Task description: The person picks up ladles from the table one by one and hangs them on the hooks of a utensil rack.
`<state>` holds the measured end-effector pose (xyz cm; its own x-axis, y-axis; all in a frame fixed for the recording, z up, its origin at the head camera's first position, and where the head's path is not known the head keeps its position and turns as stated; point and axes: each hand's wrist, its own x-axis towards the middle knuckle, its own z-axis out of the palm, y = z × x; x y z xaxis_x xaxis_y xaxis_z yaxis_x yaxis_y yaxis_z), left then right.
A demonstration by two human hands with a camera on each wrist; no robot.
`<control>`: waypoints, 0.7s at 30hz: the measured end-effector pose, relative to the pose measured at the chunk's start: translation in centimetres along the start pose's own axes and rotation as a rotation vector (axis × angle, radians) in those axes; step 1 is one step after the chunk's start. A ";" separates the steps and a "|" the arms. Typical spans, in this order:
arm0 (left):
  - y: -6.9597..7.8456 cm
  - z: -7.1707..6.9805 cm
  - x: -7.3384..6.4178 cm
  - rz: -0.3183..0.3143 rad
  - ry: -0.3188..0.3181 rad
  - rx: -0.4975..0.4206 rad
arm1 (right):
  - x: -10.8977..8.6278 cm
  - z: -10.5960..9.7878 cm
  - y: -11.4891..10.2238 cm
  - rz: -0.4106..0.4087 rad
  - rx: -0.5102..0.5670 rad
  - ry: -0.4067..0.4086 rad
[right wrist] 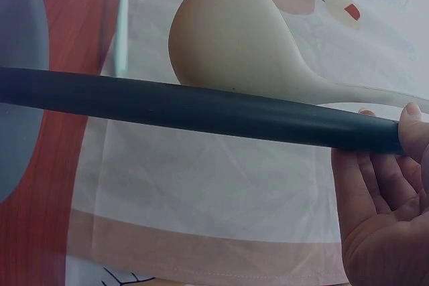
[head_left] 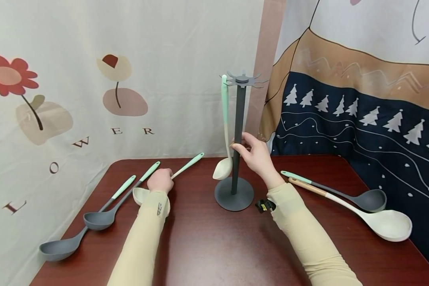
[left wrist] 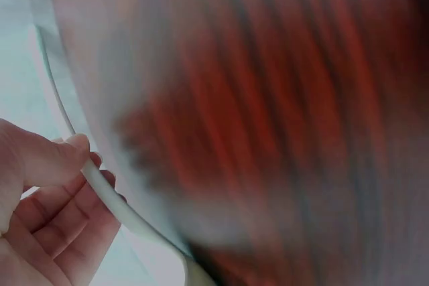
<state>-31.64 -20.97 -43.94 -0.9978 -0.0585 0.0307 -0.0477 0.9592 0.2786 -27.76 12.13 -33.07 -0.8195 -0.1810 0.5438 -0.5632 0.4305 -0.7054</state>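
Observation:
My left hand (head_left: 160,180) pinches the thin stem of a white ladle (head_left: 188,164) with a mint handle end. In the left wrist view, thumb and fingers close on that stem, and the pale bowl (left wrist: 151,249) shows lower down. My right hand (head_left: 255,157) holds the dark upright pole of a utensil stand (head_left: 238,123) midway up, thumb on one side and fingers on the other. From a hook of the stand's top hangs another white ladle (head_left: 223,169) with a mint handle, its bowl beside the pole. The right wrist view shows the pole (right wrist: 167,108) crossing in front of that bowl (right wrist: 231,31).
Two grey ladles with mint handles, one lower (head_left: 60,249) and one higher (head_left: 99,220), lie overlapping at the left. A grey ladle (head_left: 371,200) and a larger white ladle (head_left: 391,225) with a wooden-looking handle lie at the right. Printed curtains hang behind the brown table (head_left: 214,246).

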 end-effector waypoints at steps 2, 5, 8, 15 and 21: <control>0.4 -0.2 -0.1 0.004 0.009 -0.029 | 0.0 0.0 0.0 0.000 0.000 0.000; 0.9 -0.2 -0.3 0.012 0.025 -0.067 | 0.0 0.0 0.0 0.000 -0.001 0.001; 1.5 -0.2 -0.4 0.026 0.040 -0.100 | 0.0 0.0 0.0 0.001 -0.003 0.002; 3.1 -0.3 -0.9 0.063 0.089 -0.214 | 0.0 0.0 0.0 0.002 -0.006 0.000; 4.3 -0.2 -1.0 0.132 0.156 -0.335 | 0.0 0.0 0.1 0.008 -0.001 -0.002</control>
<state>-30.89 -16.79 -42.60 -0.9742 -0.0070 0.2254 0.1236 0.8194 0.5597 -27.76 12.11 -33.14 -0.8244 -0.1793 0.5369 -0.5562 0.4329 -0.7094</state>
